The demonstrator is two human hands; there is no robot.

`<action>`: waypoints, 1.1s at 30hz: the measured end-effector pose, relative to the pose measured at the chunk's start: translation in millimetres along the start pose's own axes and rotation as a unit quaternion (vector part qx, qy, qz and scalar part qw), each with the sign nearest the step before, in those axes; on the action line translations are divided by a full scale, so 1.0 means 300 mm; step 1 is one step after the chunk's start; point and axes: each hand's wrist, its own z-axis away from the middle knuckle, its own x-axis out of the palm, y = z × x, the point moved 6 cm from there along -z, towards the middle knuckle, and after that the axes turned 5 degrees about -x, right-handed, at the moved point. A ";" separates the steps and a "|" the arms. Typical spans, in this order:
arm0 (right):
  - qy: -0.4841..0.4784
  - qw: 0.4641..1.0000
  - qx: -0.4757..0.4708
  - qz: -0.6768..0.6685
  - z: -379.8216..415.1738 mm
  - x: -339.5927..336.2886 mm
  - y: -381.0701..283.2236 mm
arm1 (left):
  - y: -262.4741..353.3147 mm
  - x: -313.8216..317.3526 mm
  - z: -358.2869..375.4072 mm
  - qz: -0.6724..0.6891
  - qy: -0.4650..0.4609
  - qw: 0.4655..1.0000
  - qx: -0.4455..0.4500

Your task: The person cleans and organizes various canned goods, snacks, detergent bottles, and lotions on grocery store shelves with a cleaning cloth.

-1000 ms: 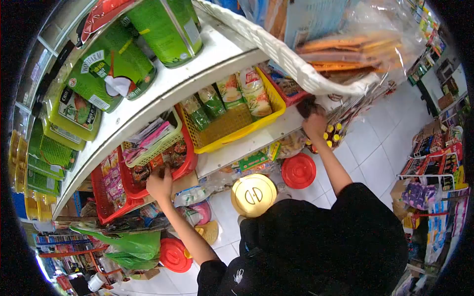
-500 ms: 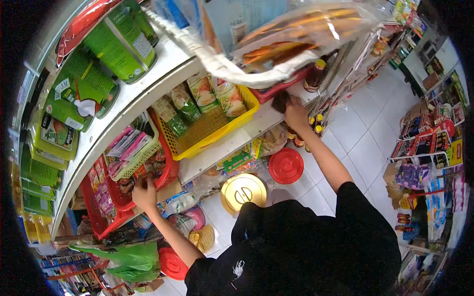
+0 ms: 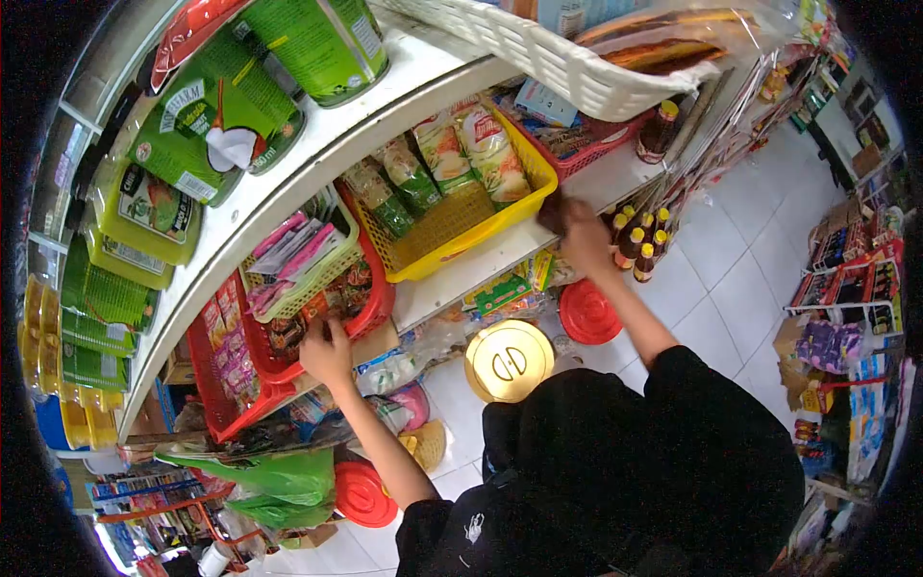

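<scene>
Right hand [image 3: 585, 238] neared yellow basket [image 3: 478, 237].

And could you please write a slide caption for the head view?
Left hand at a red basket, right hand holding a dark item near a yellow basket.

Bright, fairly even light falls on the white floor tiles [image 3: 707, 255] and glints off the gold lid [image 3: 510, 361]; the black shirt [image 3: 654, 462] loses nearly all detail. The right hand [image 3: 585, 238] is blurred. Fisheye distortion bows the white shelf [image 3: 288, 159], and dark, grainy corners surround the view.
</scene>
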 end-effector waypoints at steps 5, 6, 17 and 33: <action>-0.054 0.994 -0.081 0.046 -0.041 -0.005 -0.096 | -0.002 0.004 -0.003 -0.048 0.003 0.998 -0.030; -0.039 0.992 -0.113 0.050 -0.052 -0.020 -0.045 | -0.001 0.005 -0.006 -0.040 -0.002 0.999 -0.034; -0.207 0.933 0.147 0.256 -0.236 -0.022 0.506 | -0.005 0.005 -0.001 -0.067 0.030 0.997 -0.016; -0.091 0.968 -0.206 0.114 -0.131 -0.060 0.259 | 0.013 -0.004 0.000 -0.052 0.043 0.998 -0.007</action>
